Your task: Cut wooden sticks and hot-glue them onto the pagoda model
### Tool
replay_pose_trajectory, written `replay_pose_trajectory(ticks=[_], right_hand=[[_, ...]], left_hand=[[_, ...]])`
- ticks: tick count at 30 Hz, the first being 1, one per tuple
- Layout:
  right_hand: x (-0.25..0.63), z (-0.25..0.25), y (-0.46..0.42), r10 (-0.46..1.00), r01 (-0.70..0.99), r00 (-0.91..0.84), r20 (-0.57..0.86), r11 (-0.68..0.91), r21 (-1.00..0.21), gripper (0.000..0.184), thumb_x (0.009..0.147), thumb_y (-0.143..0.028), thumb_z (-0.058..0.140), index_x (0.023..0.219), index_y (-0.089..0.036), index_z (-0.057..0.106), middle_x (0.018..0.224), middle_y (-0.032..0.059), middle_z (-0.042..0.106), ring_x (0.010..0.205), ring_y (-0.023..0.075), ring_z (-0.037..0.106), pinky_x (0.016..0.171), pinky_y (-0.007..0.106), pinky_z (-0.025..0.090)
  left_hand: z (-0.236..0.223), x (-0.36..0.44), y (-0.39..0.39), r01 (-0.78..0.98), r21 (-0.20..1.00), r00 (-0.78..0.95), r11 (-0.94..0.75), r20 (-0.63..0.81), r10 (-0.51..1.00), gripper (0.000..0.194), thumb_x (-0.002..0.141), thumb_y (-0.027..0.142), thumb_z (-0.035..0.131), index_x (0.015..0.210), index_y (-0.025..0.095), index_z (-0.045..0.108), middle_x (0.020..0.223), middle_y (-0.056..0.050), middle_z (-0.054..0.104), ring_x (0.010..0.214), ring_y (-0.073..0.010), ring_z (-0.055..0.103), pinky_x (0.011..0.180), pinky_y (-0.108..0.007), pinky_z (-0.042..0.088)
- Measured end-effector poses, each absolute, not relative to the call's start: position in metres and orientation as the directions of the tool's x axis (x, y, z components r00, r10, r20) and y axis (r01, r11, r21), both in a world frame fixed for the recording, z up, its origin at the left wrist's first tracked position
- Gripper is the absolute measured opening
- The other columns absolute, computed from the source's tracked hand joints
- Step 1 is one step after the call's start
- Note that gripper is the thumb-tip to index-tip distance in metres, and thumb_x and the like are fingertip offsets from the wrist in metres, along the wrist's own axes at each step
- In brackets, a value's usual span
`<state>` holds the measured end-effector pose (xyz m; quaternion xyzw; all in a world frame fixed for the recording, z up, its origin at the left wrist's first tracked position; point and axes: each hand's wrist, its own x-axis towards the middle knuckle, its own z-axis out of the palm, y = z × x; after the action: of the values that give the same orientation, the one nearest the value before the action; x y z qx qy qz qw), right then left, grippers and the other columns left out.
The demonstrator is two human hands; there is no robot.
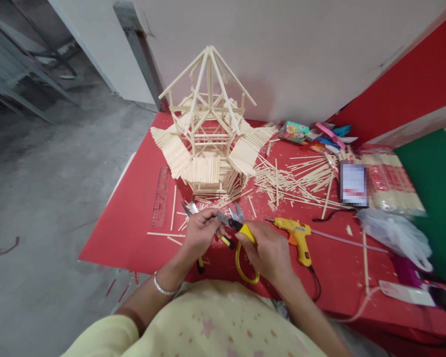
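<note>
My right hand [265, 245] is closed round a yellow and black utility knife [235, 224], its blade pointing left. The blade's tip reaches the fingers of my left hand [202, 230], which are pinched together; whatever they hold is hidden or too small to name. Under the hands lie scissors with a yellow handle loop [258, 278] and pliers with black and yellow handles [226, 241]. Just beyond stands a tiered model building of pale wooden sticks [202, 171], with a pointed frame of sticks on top.
Loose sticks [282, 181] cover the red table [122, 233] right of the model. A clear ruler [160, 196] lies left, a yellow glue gun [295, 235] right. Further right are a phone-like device [354, 183], packed sticks [392, 181], a plastic bag [397, 235] and cords.
</note>
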<state>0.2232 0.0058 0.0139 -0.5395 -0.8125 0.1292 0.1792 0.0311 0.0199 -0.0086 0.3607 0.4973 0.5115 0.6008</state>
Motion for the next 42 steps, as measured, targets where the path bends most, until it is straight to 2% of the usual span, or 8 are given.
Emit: replay_pose_trajectory(ticks=[6,12,20,25,30,36,39,42], right_hand=[[0.226,0.016,0.005,0.923,0.862,-0.347,0.169,0.384,-0.330,0.036,0.098,-0.045,0.047,0.109,-0.017,0.065,0.091,0.0099,0.070,0.089,0.0227,0.063,0.074,0.030,0.042],[0.222,0.019,0.007,0.919,0.862,-0.358,0.167,0.394,-0.320,0.035,0.097,-0.045,0.048,0.110,-0.018,0.065,0.089,0.0094,0.070,0.086,0.0226,0.063,0.072,0.030,0.040],[0.226,0.018,0.005,0.914,0.868,-0.367,0.170,0.403,-0.291,0.036,0.097,-0.048,0.047,0.104,-0.018,0.065,0.084,0.0081,0.068,0.083,0.0217,0.061,0.070,0.029,0.038],[0.225,0.016,0.006,0.914,0.871,-0.370,0.168,0.404,-0.281,0.036,0.097,-0.048,0.047,0.108,-0.019,0.064,0.085,0.0078,0.068,0.084,0.0216,0.061,0.070,0.029,0.037],[0.230,0.017,0.004,0.910,0.875,-0.376,0.173,0.410,-0.256,0.033,0.095,-0.048,0.050,0.106,-0.020,0.065,0.082,0.0065,0.066,0.081,0.0210,0.059,0.069,0.030,0.036],[0.225,0.019,0.003,0.912,0.864,-0.370,0.177,0.408,-0.296,0.033,0.097,-0.046,0.048,0.104,-0.019,0.065,0.082,0.0069,0.067,0.081,0.0208,0.060,0.069,0.029,0.036],[0.231,0.012,0.004,0.932,0.886,-0.328,0.155,0.360,-0.293,0.034,0.096,-0.047,0.051,0.110,-0.019,0.064,0.088,0.0074,0.068,0.088,0.0221,0.061,0.074,0.029,0.037],[0.241,0.011,0.006,0.941,0.909,-0.253,0.223,0.310,-0.279,0.035,0.095,-0.048,0.052,0.110,-0.019,0.064,0.092,0.0077,0.069,0.089,0.0221,0.062,0.075,0.029,0.038]], left_hand=[[-0.012,0.031,0.019,-0.261,0.944,-0.052,0.203,-0.223,0.973,0.024,0.082,0.038,0.070,0.088,0.015,0.069,0.053,0.002,0.061,0.044,-0.0096,0.053,0.047,-0.021,0.045],[0.002,0.033,0.019,-0.145,0.972,-0.025,0.187,-0.193,0.981,0.026,0.084,0.036,0.068,0.069,0.015,0.064,0.054,-0.001,0.062,0.047,-0.0095,0.055,0.049,-0.020,0.043],[-0.012,0.031,0.015,-0.270,0.937,-0.028,0.223,-0.239,0.971,0.022,0.083,0.038,0.071,0.080,0.016,0.068,0.053,0.001,0.062,0.044,-0.0089,0.051,0.046,-0.021,0.042],[-0.011,0.033,0.014,-0.248,0.948,-0.025,0.200,-0.213,0.977,0.022,0.084,0.036,0.070,0.076,0.016,0.067,0.054,0.001,0.062,0.046,-0.0090,0.053,0.048,-0.021,0.043],[-0.011,0.033,0.012,-0.290,0.929,-0.002,0.232,-0.243,0.970,0.021,0.084,0.035,0.070,0.080,0.015,0.068,0.053,0.001,0.061,0.044,-0.0085,0.051,0.047,-0.021,0.042],[-0.003,0.037,0.011,-0.265,0.936,-0.004,0.232,-0.242,0.970,0.023,0.083,0.036,0.071,0.074,0.015,0.066,0.053,0.001,0.062,0.045,-0.0084,0.052,0.048,-0.021,0.043],[0.003,0.037,0.011,-0.250,0.944,-0.025,0.216,-0.229,0.973,0.023,0.082,0.035,0.072,0.072,0.015,0.067,0.054,0.000,0.062,0.045,-0.0086,0.053,0.048,-0.020,0.044],[0.001,0.032,0.012,-0.283,0.943,-0.091,0.174,-0.207,0.974,0.022,0.082,0.036,0.072,0.079,0.014,0.069,0.056,0.000,0.063,0.044,-0.0086,0.052,0.046,-0.021,0.045]])
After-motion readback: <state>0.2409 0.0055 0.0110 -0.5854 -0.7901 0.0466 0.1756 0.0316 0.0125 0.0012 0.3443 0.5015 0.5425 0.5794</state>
